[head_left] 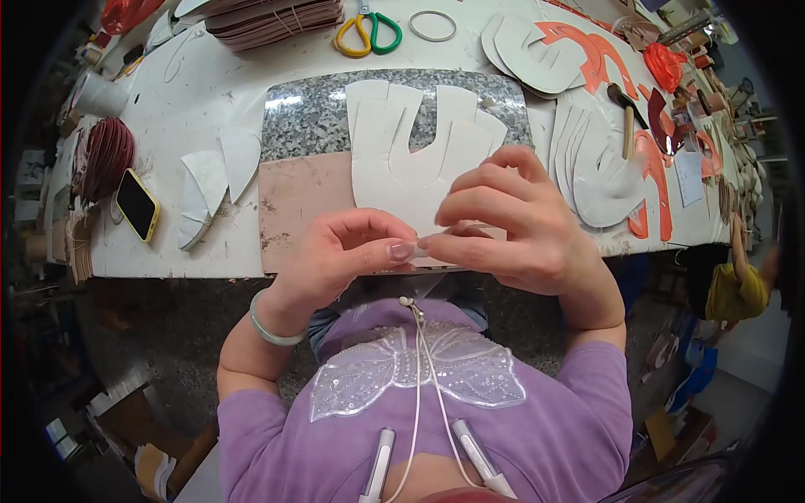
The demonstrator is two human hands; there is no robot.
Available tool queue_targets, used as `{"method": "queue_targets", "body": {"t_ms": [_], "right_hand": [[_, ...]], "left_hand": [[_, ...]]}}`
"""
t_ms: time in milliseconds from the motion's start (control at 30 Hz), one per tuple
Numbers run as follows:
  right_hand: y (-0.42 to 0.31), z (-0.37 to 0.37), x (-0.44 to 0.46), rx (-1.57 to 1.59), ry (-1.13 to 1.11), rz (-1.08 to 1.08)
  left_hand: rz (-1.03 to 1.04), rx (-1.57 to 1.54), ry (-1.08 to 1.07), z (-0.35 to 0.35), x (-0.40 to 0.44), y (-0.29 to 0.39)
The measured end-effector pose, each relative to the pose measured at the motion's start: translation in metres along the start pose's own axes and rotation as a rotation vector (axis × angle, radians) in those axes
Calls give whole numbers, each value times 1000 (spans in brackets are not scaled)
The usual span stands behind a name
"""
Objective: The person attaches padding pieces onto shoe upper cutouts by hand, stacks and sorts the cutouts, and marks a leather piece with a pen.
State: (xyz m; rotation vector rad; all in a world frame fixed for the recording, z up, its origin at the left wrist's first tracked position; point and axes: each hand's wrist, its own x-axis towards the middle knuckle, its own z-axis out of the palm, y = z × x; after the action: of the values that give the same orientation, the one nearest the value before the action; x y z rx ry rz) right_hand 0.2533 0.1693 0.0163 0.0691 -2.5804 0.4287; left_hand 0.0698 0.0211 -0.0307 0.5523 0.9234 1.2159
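Left hand and right hand pinch a small pale piece, mostly hidden; white U-shaped cutouts lie lengthwise away from the person, openings pointing outward.

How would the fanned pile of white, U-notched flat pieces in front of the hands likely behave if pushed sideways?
The pile would probably slide apart, since its overlapping edges are fanned. Those edges look thin, so it is likely light and somewhat bendable. Rolling seems unlikely, as it spreads broad and flat over the speckled grey slab.
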Motion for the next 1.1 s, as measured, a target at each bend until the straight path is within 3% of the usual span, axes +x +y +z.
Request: {"method": "queue_targets", "body": {"t_ms": [133, 967, 1100], "right_hand": [[0, 6, 2, -25, 124, -33], [4, 17, -1, -22, 70, -34], [-2, 13, 2, -59, 147, 15]], "left_hand": [[10, 18, 46, 4, 0, -2], [202, 191, 96, 13, -2, -7], [209, 90, 137, 9, 0, -16]]}}
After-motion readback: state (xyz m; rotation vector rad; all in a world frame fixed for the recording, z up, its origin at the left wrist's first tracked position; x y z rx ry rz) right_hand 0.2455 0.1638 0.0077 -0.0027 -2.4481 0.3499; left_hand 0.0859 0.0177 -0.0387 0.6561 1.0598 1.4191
